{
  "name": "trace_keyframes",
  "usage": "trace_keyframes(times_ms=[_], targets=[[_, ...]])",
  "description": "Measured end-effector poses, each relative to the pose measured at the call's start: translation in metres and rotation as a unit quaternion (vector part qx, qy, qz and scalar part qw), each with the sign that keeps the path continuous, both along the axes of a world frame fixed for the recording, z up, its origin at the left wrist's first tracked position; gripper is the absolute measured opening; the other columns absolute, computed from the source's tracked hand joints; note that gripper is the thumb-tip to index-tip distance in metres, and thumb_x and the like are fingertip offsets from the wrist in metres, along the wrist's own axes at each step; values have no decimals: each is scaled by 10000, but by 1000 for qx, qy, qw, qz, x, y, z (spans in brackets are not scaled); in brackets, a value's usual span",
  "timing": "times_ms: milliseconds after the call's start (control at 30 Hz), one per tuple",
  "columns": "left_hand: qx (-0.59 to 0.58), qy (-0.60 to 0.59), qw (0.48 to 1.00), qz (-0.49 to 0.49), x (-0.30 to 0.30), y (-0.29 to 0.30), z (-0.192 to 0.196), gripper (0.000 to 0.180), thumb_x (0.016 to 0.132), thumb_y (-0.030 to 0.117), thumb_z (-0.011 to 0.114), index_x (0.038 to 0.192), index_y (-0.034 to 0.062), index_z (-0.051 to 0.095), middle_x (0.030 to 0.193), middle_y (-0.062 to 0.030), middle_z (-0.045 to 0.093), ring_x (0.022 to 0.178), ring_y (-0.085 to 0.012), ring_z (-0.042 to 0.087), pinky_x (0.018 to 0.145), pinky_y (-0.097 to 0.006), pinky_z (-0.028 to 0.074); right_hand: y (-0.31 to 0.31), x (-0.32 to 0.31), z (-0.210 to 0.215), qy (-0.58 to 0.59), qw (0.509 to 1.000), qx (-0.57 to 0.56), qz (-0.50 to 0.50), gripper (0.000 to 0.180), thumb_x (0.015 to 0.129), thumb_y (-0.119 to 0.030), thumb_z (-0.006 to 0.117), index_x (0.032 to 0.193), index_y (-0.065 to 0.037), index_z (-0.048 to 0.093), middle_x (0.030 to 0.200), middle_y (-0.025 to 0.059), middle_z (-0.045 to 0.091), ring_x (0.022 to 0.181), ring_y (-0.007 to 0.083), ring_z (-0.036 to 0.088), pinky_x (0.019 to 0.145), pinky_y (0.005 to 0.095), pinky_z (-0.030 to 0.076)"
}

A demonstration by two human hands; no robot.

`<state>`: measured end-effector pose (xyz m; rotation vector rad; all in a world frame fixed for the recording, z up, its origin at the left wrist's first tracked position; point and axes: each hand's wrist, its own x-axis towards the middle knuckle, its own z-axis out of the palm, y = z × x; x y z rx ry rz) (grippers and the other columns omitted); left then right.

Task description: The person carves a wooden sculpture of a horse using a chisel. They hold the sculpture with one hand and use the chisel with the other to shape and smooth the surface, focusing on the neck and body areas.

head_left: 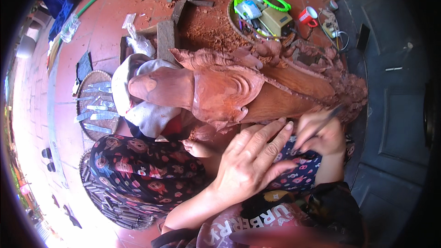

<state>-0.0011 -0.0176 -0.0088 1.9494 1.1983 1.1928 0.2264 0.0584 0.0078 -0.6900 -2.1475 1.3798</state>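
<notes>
A large reddish-brown wood carving (229,92) lies on its side in front of me, with a smooth rounded end at left and rough, knobbly carved work at right. My left hand (250,156) rests with its fingers stretched out, their tips at the carving's near edge. Close beside it, my right hand (324,138) is closed around a slim dark carving tool (325,123) that slants across the fingers. The tool's working end is too blurred to make out. Grey-white cloth (154,121) is bunched under the carving's rounded end.
At left, a round woven tray (98,127) bears several flat metal blades; another basket (121,213) of dark chisels sits by my knee. Beyond the carving are a basket (233,18) of small items, a red mug (308,16) and wooden blocks (165,39). A dark panelled door (404,119) stands at right.
</notes>
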Motion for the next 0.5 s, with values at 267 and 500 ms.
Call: trace_keyframes(times_ms=[267, 500], targets=[[-10, -76, 996, -56, 11, -6, -24, 536, 877, 289, 707, 1320, 3, 606, 1292, -211, 623, 1077, -377, 649, 911, -446, 533, -19, -21, -17, -67, 996, 24, 59, 150, 797, -145, 799, 911, -62, 747, 867, 119, 714, 796, 316, 708, 707, 411, 546], [-41, -55, 998, 0, -3, -4, -22, 443, 879, 253, 728, 1216, -18, 630, 995, -159, 704, 866, -317, 683, 754, -393, 543, 3, -10, -13, 88, 989, -118, -18, 149, 810, -27, 705, 932, 40, 758, 883, 160, 712, 638, 186, 672, 575, 288, 518]])
